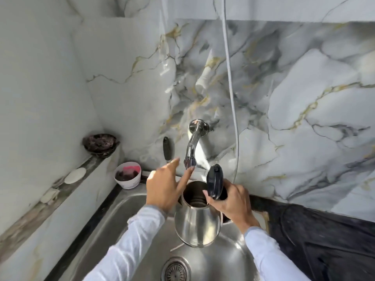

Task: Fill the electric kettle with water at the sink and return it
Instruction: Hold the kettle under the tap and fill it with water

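A steel electric kettle (196, 224) hangs over the steel sink (229, 258), its black lid (214, 180) flipped up and its mouth open below the chrome tap (192, 147). My right hand (229, 201) grips the kettle's handle on its right side. Spread open, my left hand (165, 184) is raised beside the kettle's mouth, and its fingertips almost touch the tap's knob (189, 162). No water is visible coming from the tap. The inside of the kettle looks dark, with its bottom showing.
A white cup (128, 175) with pink and dark scraps stands at the sink's back left corner. A dark bowl (100, 145) and white soap pieces (74, 175) sit on the left ledge. A black countertop (324, 240) lies to the right. A grey cord (231, 78) hangs down the marble wall.
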A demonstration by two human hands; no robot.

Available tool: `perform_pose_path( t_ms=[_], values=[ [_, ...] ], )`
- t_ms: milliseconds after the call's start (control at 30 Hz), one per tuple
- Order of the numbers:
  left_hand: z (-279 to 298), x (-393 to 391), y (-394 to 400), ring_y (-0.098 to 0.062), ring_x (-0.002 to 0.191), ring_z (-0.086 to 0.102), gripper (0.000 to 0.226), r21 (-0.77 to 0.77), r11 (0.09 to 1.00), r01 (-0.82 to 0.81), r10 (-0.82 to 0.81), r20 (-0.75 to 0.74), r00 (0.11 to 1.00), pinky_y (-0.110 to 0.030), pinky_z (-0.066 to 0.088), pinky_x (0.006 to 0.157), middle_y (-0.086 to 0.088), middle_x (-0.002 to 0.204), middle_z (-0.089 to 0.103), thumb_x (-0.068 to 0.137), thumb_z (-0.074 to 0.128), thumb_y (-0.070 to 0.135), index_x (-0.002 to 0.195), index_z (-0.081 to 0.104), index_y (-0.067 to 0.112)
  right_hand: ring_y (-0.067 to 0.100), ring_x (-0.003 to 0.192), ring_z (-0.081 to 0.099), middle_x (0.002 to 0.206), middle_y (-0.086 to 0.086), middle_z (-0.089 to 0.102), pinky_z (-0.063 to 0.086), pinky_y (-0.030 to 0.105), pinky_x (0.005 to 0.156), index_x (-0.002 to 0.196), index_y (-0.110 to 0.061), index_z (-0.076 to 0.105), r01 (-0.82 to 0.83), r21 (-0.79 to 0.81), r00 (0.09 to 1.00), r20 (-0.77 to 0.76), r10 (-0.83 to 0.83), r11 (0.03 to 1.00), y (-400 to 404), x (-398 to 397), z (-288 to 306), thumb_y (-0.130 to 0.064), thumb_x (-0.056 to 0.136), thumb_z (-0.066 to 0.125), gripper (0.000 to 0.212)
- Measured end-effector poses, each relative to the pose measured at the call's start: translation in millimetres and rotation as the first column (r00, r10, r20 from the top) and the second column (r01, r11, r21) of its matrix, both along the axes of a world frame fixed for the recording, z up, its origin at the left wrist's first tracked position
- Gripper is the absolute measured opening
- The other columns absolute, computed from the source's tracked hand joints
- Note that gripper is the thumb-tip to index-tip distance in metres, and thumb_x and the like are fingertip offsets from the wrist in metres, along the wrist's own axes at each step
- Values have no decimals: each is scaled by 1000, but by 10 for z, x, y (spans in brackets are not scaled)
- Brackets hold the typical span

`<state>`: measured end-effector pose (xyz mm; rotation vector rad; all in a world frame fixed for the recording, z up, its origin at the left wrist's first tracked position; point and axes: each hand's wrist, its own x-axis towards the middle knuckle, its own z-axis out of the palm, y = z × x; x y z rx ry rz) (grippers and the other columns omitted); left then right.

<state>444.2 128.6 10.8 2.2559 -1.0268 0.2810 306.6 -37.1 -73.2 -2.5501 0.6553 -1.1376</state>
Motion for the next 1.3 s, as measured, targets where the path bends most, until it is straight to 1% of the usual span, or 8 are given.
perform_pose_path(
  t_ms=[133, 433, 633, 733, 833, 967, 1133, 1300],
  values=[
    [158, 76, -379, -35, 79, 69, 50, 88, 992, -94, 103, -106, 989, -44, 59, 68, -11, 80, 74, 85, 63, 67, 83, 66, 16, 12, 51, 67, 61, -5, 73, 56, 26, 56, 71, -21, 69, 43, -13, 999, -22, -43, 999, -8, 99, -95, -70, 72, 67, 49],
    [104, -12, -562, -42, 73, 63, 32, 23, 980, -199, 200, -167, 966, -37, 39, 62, -16, 76, 69, 75, 71, 43, 79, 62, 12, 19, 53, 69, 59, -2, 71, 57, 33, 54, 69, -18, 65, 44, -12, 999, -20, -45, 999, 62, 227, -56, -80, 74, 59, 62],
    [96, 72, -539, -40, 84, 64, 37, 38, 982, -185, 189, -158, 969, -41, 50, 69, -13, 84, 71, 80, 74, 49, 87, 64, 15, 19, 48, 66, 54, -3, 68, 54, 29, 48, 68, -18, 62, 56, -11, 998, 2, -56, 998, 105, 331, -21, -80, 74, 60, 62],
    [86, 73, -570, -42, 76, 61, 34, 3, 991, -133, 131, -189, 973, -39, 44, 63, -17, 79, 67, 77, 73, 39, 83, 58, 9, 19, 51, 68, 57, -2, 70, 56, 34, 52, 70, -18, 63, 52, 28, 999, -16, -52, 998, 105, 352, -39, -86, 75, 54, 69],
    [52, 166, -495, -40, 71, 64, 28, -110, 994, 5, -41, -328, 944, -45, 56, 67, -14, 72, 70, 77, 74, 30, 81, 59, 7, 20, 52, 69, 58, -2, 71, 53, 27, 52, 71, -19, 64, 59, 18, 998, -16, -59, 998, 96, 345, -19, -78, 72, 62, 59],
    [4, 317, -334, -28, 102, 72, 41, -279, 944, 178, -307, -539, 784, -51, 56, 96, -20, 108, 74, 89, 76, 18, 120, 59, -1, 17, 51, 68, 57, -4, 71, 48, 19, 54, 72, -21, 67, 55, 15, 998, -19, -55, 998, 83, 347, 36, -72, 70, 65, 51],
    [-130, 311, -7, -23, 143, 40, 93, 87, 926, 367, -329, -289, 899, -40, 32, 121, -15, 152, 48, 91, 38, 74, 153, 28, 5, 20, 55, 71, 63, -1, 75, 59, 33, 56, 76, -17, 70, 61, 29, 998, -19, -61, 998, 28, 355, 76, -75, 72, 62, 59],
    [-453, 248, 212, -19, 154, 13, 110, 450, 872, 193, -272, 118, 955, -47, 18, 125, -15, 166, 18, 84, 15, 86, 156, 11, 3, 22, 55, 70, 61, -1, 74, 59, 35, 57, 73, -16, 71, 64, 20, 998, -11, -64, 998, 14, 369, 138, -75, 73, 61, 60]
  ],
)
